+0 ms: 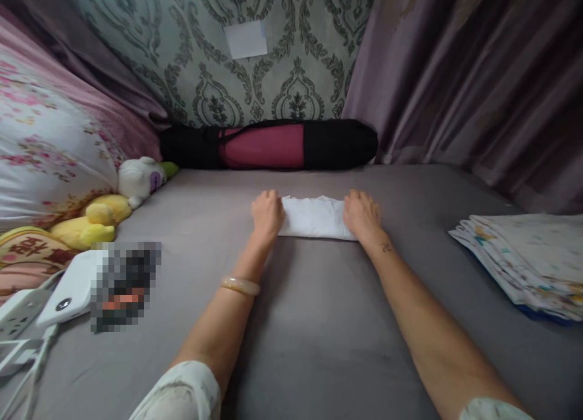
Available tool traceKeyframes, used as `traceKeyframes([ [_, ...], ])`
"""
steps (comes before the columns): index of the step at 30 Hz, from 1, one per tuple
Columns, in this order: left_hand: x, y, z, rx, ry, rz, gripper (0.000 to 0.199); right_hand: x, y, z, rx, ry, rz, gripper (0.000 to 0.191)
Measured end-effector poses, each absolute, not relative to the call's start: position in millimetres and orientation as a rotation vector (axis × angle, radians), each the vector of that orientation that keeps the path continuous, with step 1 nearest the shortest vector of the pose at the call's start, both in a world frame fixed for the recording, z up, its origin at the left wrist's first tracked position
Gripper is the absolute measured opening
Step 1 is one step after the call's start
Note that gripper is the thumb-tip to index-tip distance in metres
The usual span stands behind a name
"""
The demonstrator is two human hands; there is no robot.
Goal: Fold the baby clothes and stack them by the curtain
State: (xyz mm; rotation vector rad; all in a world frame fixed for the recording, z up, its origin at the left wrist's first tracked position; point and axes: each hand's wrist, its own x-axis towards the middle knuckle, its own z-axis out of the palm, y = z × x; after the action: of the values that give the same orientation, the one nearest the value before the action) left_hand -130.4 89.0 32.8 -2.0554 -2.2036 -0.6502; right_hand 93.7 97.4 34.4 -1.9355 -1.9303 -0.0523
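Observation:
A folded white cloth (315, 217) lies as a flat, narrow strip on the grey bed sheet, a little wrinkled along its far edge. My left hand (268, 212) is closed around its left end, fingers curled. At the opposite end my right hand (363, 215) grips the cloth the same way. The fingertips of both hands are hidden from this side. Whether the strip is one piece or several layers, I cannot tell.
A black and pink rolled bag (262, 145) lies along the wall. Folded printed cloths (531, 262) are stacked at right. Plush toys (141, 178), a power strip (20, 314), a white device (75, 283) and a blurred-out item (125, 286) occupy the left. Curtains (455, 80) hang at right.

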Motion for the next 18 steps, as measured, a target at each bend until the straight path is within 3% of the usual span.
traceKeyframes([
  [5,-94.3,77.5,19.4,-2.408,-1.889,-0.48,0.034,52.4,80.2,29.8,-1.549,-2.447,0.085,0.052],
  [18,-100.8,85.3,0.5,-2.508,-2.053,-0.326,0.06,52.0,84.5,10.5,-1.614,-2.526,0.189,0.056],
])
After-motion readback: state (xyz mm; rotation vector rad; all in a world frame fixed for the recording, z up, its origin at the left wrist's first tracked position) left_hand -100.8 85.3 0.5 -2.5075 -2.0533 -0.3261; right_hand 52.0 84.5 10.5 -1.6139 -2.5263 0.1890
